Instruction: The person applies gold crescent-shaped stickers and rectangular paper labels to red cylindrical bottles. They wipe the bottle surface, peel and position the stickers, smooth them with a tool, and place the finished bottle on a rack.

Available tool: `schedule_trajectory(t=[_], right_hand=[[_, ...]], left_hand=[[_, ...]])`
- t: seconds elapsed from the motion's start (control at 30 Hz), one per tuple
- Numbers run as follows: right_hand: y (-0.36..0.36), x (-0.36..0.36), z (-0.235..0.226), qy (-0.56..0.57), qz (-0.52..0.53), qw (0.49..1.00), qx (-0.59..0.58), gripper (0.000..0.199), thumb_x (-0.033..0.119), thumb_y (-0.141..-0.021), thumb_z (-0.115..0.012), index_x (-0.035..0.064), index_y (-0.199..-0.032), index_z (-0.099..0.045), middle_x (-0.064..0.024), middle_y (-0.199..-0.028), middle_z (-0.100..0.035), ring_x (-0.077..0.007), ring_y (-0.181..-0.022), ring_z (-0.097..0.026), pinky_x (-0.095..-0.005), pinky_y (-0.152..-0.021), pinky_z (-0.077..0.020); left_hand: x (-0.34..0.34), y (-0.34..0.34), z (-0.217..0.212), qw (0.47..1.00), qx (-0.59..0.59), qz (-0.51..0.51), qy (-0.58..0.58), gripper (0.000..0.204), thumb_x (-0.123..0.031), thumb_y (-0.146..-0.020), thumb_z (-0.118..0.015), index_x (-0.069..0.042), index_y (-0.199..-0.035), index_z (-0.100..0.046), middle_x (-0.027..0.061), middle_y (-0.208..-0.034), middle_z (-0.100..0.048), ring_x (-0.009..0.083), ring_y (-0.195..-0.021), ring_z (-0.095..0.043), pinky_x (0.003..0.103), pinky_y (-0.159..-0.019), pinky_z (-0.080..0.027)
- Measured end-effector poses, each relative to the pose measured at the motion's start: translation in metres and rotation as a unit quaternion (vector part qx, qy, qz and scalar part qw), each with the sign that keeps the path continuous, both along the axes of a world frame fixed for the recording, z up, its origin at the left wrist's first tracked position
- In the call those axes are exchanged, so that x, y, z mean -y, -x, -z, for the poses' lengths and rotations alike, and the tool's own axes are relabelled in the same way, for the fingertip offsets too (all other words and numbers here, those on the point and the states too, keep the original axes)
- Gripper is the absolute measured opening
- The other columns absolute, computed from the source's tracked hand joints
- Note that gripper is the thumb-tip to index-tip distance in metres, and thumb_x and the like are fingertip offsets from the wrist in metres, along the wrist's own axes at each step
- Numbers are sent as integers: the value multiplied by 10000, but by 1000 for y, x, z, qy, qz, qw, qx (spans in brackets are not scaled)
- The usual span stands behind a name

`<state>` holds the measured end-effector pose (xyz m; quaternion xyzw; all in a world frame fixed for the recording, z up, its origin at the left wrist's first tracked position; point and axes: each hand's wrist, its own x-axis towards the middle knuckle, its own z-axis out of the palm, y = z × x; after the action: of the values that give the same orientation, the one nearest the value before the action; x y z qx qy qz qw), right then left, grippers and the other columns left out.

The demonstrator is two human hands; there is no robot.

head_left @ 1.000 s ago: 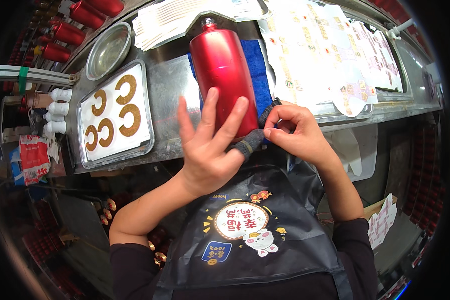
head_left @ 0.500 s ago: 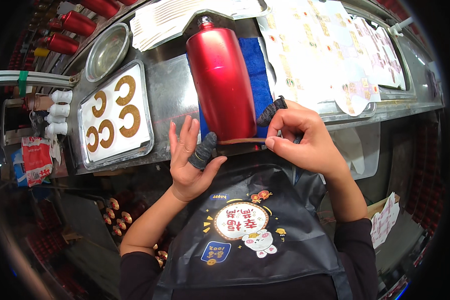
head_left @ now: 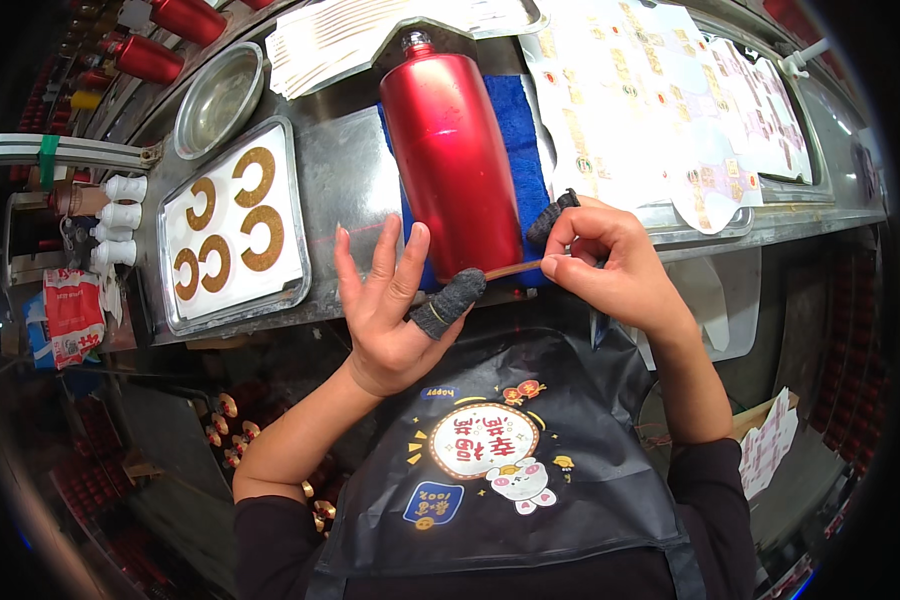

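Note:
A glossy red bottle (head_left: 450, 160) lies on a blue cloth (head_left: 518, 125), its neck pointing away and its base toward me. Across the base end runs a thin brownish-gold strip (head_left: 513, 269). My right hand (head_left: 615, 262) pinches the strip's right end between thumb and a finger. A dark knitted finger cover (head_left: 552, 216) on that hand rests beside the bottle's lower right side. My left hand (head_left: 390, 325) has its fingers spread. Its index finger, in a grey finger cover (head_left: 450, 302), touches the strip near the base's middle, and the thumb is partly hidden behind it.
Left of the bottle, a clear tray (head_left: 303, 235) holds several gold C-shaped pieces (head_left: 261, 239). Beyond it sits a metal bowl (head_left: 218, 100). White sheets with gold print (head_left: 635, 130) cover the right side. White spool-shaped parts (head_left: 122, 217) and red bottles (head_left: 150, 58) stand at left.
My left hand has shifted right and its covered index finger has moved along the base onto the strip. The right hand has drawn slightly right, pulling the strip's end out past the bottle.

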<state>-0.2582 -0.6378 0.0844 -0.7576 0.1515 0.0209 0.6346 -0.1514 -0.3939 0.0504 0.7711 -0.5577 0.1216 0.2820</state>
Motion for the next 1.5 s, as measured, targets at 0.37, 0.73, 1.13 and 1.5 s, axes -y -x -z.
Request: schedule_trajectory(t=[0.37,0.73,1.13,1.5], right_hand=[[-7,-4,7,11,2,1000,7,77,70,-807,-691,-1,-811,-664,-27,-812,-556,-63,-604,-478,-234,-547,-382],[-2,-3,-6,-9,-20,1000,8,100,101,-792,-722,34,-775,-649,26,-787,-457,-26,-606,-394,-214,-541,-289],[-1,3,1,-53,3,998,-38,123,81,-819,-720,18,-770,-626,34,-828,-473,0,-635,-431,-189,-556,-308],[-6,0,11,-42,-6,999,-14,90,59,-851,-687,-10,-811,-645,-8,-844,-558,-25,-588,-509,-202,-513,-374]], left_hand=[[44,5,-18,999,46,2,-12,150,-187,-714,-782,-85,-815,-739,159,-1398,-592,481,-1389,-418,713,-1090,-234],[-4,2,8,989,-126,-33,75,487,-149,-735,-856,13,-1166,-697,215,-1477,-500,454,-1382,-443,661,-1115,-241],[-5,-2,7,1000,-16,7,6,412,-75,-721,-835,-109,-1120,-737,225,-1513,-446,451,-1375,-451,691,-1120,-186],[37,5,-23,998,62,-5,-25,68,-173,-712,-737,-135,-765,-718,139,-1346,-636,477,-1343,-478,707,-1116,-185]])
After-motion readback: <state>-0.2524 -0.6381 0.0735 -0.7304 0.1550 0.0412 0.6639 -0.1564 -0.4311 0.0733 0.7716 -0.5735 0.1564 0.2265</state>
